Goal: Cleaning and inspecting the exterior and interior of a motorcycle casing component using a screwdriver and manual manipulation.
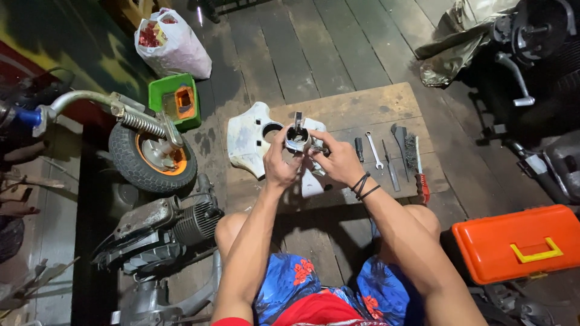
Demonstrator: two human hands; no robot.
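Metal cylinder part [296,138] sits at frame centre, gripped from both sides: left hand [279,160] and right hand [338,158] have their fingers curled closed around it, above a wooden board [362,108]. White cover [248,142] lies just left. Wrench [374,150], screwdriver [359,148] and wire brush [417,166] lie right. Orange toolbox [519,241] occupies lower right.

My left hand [279,162] and right hand [335,158] side by side above wooden board [362,108], both gripping small cylinder part [296,138]. Plastic cover [248,142] on board, left of my hands. Row of hand tools [391,158] on board, right. Toolbox [519,241] by my right knee. Wheel [151,158] far left, engine [163,226] nearer me.
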